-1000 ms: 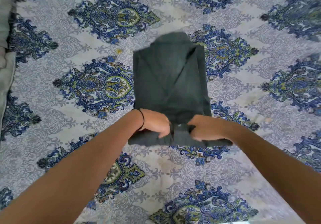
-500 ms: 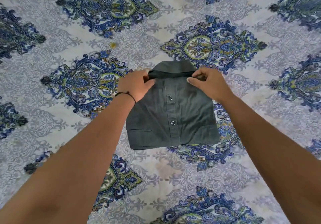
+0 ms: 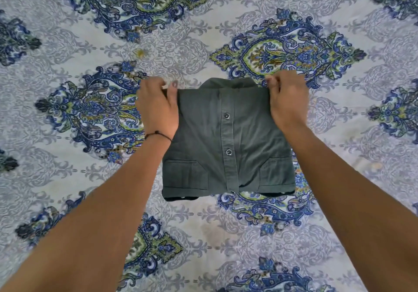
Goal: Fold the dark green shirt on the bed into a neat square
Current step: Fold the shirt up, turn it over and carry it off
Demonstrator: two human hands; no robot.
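At the middle of the frame we pinch the far corners of the dark green shirt [image 3: 228, 142], our left hand [image 3: 157, 108] clenched on the upper left corner and our right hand [image 3: 286, 101] on the upper right. The shirt lies folded into a rough square, button placket up, two pockets along its near edge. Around it spreads the blue-and-green patterned bedspread [image 3: 67, 42].

Dark green shirt [image 3: 228, 137] folded square, placket up, on bed [image 3: 67, 178].
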